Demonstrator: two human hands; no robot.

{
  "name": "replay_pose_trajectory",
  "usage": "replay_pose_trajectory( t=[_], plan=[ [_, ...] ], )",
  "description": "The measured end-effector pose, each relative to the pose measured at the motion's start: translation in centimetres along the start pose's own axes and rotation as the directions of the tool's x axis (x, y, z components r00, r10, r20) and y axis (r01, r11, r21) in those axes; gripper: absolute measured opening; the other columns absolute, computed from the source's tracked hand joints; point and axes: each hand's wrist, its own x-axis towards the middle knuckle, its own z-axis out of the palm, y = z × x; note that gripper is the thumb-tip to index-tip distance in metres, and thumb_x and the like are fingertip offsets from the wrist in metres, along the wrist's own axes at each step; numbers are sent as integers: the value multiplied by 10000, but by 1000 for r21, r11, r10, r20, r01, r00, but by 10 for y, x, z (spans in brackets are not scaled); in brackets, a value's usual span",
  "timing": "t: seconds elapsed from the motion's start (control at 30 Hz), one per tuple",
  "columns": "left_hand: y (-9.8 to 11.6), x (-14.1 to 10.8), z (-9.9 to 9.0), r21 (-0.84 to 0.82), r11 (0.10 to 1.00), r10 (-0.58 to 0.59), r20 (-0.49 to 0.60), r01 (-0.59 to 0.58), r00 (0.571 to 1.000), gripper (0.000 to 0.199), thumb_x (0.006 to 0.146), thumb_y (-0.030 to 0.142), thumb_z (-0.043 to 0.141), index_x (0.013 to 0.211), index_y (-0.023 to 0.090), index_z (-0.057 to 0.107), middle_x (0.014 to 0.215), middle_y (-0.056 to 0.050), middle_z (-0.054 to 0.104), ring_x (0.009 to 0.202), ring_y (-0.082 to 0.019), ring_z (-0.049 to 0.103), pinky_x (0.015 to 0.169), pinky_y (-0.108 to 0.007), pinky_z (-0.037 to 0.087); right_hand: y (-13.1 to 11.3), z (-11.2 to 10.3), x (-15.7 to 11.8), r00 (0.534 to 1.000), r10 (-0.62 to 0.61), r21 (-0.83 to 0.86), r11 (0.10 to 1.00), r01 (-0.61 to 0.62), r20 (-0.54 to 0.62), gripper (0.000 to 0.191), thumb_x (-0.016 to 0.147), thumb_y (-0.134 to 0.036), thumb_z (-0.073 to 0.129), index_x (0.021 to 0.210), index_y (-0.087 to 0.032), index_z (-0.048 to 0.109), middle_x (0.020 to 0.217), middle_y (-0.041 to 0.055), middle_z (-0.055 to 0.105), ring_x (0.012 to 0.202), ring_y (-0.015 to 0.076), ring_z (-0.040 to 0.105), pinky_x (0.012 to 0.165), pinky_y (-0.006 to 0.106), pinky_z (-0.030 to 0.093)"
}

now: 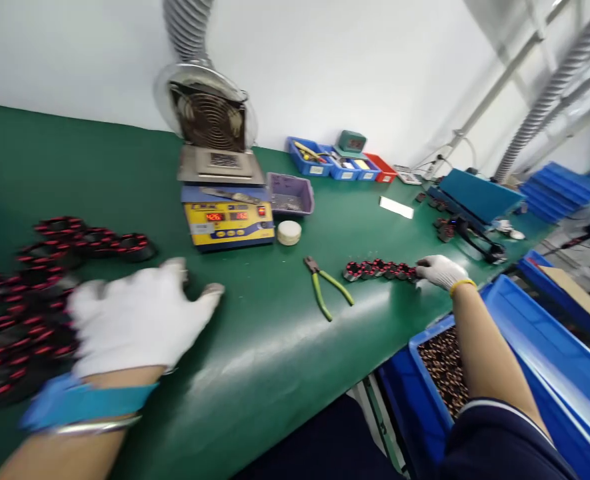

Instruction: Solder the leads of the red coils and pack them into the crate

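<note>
My left hand (135,317), in a white glove and blurred, is above the green table with thumb and fingers spread. Beside and partly behind it lies a cluster of black ring-shaped parts with red bands (12,327). At the right, my gloved right hand (439,272) has its fingers closed at the near end of a row of the same ring-shaped parts (377,269); its fingertips partly hide the last one. Between my hands lie cutting pliers with green handles (325,287), jaws pointing away from me.
A yellow and blue heating unit (229,223) with red digits stands under a fan hood (209,117). Near it are a round white tin (289,233) and a purple tray (292,193). Blue bins (309,163) line the wall. A blue crate (429,373) of small coppery parts sits below my right arm.
</note>
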Motion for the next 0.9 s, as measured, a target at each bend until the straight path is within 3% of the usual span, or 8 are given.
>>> replay_pose_trajectory(
  t=[0.07, 0.13, 0.23, 0.3, 0.4, 0.57, 0.77, 0.9],
  plan=[
    [16, -9, -5, 147, 980, 134, -2, -132, 991, 506, 807, 556, 466, 1117, 176, 590, 904, -109, 652, 904, -330, 593, 928, -522, 373, -33, 1, -15, 968, -23, -19, 1000, 19, -250, 476, 765, -366, 584, 1211, -210, 639, 1231, 158, 616, 1119, 357, 576, 933, 509, 452],
    [25, -13, -3, 159, 969, 195, -30, -188, 980, 506, 812, 493, 510, 1212, 186, 556, 996, -101, 644, 911, -299, 606, 961, -473, 378, -81, 10, -39, 934, -182, 159, 958, 239, -307, 501, 791, -410, 572, 1270, -266, 591, 1252, 115, 611, 1144, 313, 574, 970, 469, 453],
    [25, -15, 4, 101, 991, 89, -46, -84, 995, 717, 722, 521, 625, 1339, 195, 459, 1268, -136, 524, 920, -299, 618, 830, -402, 466, -166, 40, -84, 778, -628, 482, 676, 558, -20, 462, 775, -399, 604, 1226, -300, 617, 1171, 48, 661, 1025, 239, 643, 903, 363, 518],
    [20, -15, 7, 14, 1000, 20, -22, -20, 1000, 908, 645, 572, 678, 1406, 187, 369, 1359, -153, 447, 940, -307, 624, 787, -384, 490, -217, 64, -104, 669, -741, 489, 606, 627, 62, 474, 749, -364, 620, 1219, -305, 621, 1142, 23, 675, 1001, 245, 651, 863, 368, 534],
    [11, -11, 9, -126, 990, 75, 72, -66, 995, 947, 646, 570, 680, 1437, 191, 324, 1309, -128, 509, 1027, -305, 614, 842, -365, 492, -266, 93, -107, 598, -794, 458, 575, 677, 113, 448, 724, -296, 622, 1171, -317, 649, 1077, -2, 699, 1015, 267, 644, 865, 393, 529],
    [11, -5, 13, -188, 970, 169, 83, -151, 982, 795, 719, 530, 636, 1397, 180, 412, 1203, -112, 596, 1101, -292, 588, 916, -349, 470, -278, 116, -87, 551, -834, 593, 460, 661, 33, 386, 757, -239, 600, 1127, -325, 667, 1081, -30, 700, 1029, 232, 643, 921, 371, 516],
    [19, 1, 19, -171, 985, -28, 43, 35, 999, 523, 699, 572, 625, 1085, 220, 643, 1034, -83, 658, 958, -320, 641, 788, -393, 522, -276, 133, -78, 634, -773, 711, 439, 549, -13, 393, 765, -265, 630, 1157, -299, 640, 1073, 1, 697, 994, 214, 656, 930, 381, 521],
    [16, -2, 22, -290, 952, 92, -28, -97, 995, 460, 711, 404, 634, 1131, 216, 626, 1109, -50, 653, 999, -270, 636, 867, -347, 515, -278, 133, -78, 616, -788, 780, 378, 499, -13, 485, 758, -331, 663, 1228, -247, 580, 1104, 33, 680, 959, 192, 662, 885, 344, 541]
  ],
)
